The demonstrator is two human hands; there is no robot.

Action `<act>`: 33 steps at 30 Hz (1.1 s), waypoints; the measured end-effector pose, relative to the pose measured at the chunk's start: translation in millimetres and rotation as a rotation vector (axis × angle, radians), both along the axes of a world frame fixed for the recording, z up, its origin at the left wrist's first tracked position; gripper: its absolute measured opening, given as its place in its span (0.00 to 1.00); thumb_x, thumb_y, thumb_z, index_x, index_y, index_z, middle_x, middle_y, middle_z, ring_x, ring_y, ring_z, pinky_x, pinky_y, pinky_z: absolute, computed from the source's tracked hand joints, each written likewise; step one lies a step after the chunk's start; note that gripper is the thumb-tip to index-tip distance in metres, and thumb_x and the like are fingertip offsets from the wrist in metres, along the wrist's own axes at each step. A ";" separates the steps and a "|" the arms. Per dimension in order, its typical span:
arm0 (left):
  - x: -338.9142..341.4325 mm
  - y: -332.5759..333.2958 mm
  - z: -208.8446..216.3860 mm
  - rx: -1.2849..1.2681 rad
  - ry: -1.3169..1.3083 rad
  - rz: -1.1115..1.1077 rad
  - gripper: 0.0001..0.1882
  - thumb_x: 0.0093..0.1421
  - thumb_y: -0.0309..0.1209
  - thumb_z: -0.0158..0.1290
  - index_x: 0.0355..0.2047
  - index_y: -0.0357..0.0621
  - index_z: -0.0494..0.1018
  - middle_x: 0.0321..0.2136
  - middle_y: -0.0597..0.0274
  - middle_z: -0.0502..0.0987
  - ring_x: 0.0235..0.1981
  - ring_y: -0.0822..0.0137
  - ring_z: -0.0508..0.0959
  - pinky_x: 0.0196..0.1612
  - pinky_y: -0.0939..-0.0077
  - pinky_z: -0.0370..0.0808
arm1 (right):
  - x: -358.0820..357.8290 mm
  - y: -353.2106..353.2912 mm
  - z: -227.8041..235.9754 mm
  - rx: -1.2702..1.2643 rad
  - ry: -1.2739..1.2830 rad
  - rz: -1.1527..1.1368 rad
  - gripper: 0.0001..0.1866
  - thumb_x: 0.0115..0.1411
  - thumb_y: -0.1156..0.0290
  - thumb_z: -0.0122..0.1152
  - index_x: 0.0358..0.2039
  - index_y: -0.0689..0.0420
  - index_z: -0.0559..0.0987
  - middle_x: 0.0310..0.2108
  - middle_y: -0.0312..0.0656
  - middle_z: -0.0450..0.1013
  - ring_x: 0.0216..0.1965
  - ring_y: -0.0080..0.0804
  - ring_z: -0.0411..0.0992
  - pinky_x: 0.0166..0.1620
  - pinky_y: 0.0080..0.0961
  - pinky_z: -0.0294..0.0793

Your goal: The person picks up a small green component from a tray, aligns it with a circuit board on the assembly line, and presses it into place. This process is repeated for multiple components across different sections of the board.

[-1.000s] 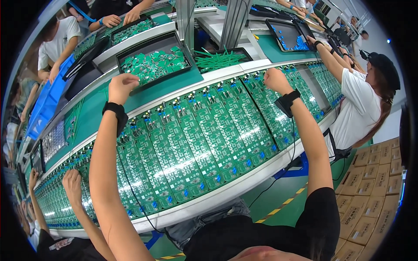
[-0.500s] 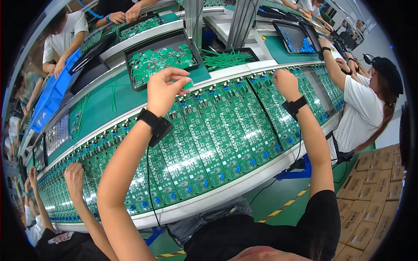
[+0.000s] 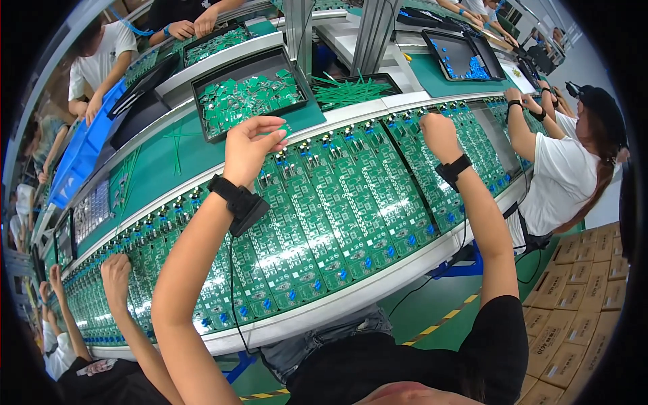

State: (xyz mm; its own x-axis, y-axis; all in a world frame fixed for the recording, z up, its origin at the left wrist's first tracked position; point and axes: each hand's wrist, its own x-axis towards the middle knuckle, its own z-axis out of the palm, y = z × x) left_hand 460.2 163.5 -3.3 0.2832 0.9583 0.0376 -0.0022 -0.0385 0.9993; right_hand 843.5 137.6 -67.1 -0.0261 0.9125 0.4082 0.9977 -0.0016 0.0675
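My left hand (image 3: 252, 150) is closed in a pinch above the far edge of a row of green circuit boards (image 3: 331, 209). A small green board (image 3: 287, 128) shows at its fingertips, mostly covered by the fingers. My right hand (image 3: 441, 137) is curled closed over the far end of the boards to the right. Whatever its fingers hold, if anything, is hidden. Beyond my left hand a black tray (image 3: 214, 138) holds a heap of small green boards. Both my wrists wear black bands, with thin cables hanging down.
Green strips lie in a black tray (image 3: 398, 90) behind the line. Farther right is a tray of blue parts (image 3: 476, 68). Metal posts (image 3: 373, 37) rise at the back. Co-workers sit on both sides; one person's hand (image 3: 116, 273) is near my left arm. Cartons (image 3: 574, 304) stand at right.
My left hand has shifted slightly left and down, its fingers closer together on the small board. My right hand has moved only a little. The co-worker's hands at right have moved.
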 end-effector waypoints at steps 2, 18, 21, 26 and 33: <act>4.5 -3.7 -1.0 0.022 -0.003 -0.026 0.12 0.49 0.17 0.52 0.36 0.33 0.71 0.31 0.57 0.75 0.28 0.72 0.77 0.31 0.84 0.74 | -5.8 0.5 9.2 -0.094 -0.026 -0.067 0.05 0.47 0.72 0.56 0.24 0.58 0.78 0.25 0.47 0.73 0.28 0.44 0.72 0.30 0.35 0.71; 78.9 -22.4 -9.6 0.323 0.122 -0.097 0.19 0.46 0.21 0.56 0.41 0.39 0.69 0.34 0.57 0.75 0.27 0.72 0.76 0.29 0.81 0.73 | -119.9 -32.6 60.7 -0.387 1.192 0.557 0.13 0.55 0.72 0.55 0.41 0.61 0.72 0.31 0.36 0.71 0.31 0.19 0.71 0.31 0.16 0.72; 53.5 2.6 -8.8 0.536 0.393 0.014 0.17 0.47 0.28 0.57 0.39 0.42 0.70 0.32 0.60 0.76 0.26 0.69 0.77 0.28 0.77 0.73 | -83.8 -31.7 61.5 -0.195 1.202 0.463 0.11 0.55 0.74 0.55 0.40 0.61 0.71 0.30 0.36 0.69 0.32 0.20 0.71 0.32 0.18 0.73; -30.2 64.8 -10.7 0.579 0.999 0.428 0.12 0.50 0.36 0.54 0.34 0.47 0.72 0.29 0.60 0.76 0.33 0.57 0.75 0.35 0.65 0.71 | 3.8 -21.4 49.8 -0.042 1.280 0.218 0.11 0.52 0.76 0.56 0.36 0.59 0.67 0.27 0.36 0.68 0.27 0.22 0.71 0.29 0.18 0.71; -52.2 107.4 -29.3 0.385 1.332 0.210 0.13 0.48 0.37 0.56 0.32 0.44 0.72 0.30 0.54 0.76 0.36 0.55 0.75 0.37 0.64 0.70 | 53.2 -15.1 9.3 -0.025 0.766 -0.013 0.06 0.51 0.75 0.57 0.31 0.59 0.73 0.21 0.35 0.71 0.27 0.19 0.72 0.30 0.17 0.70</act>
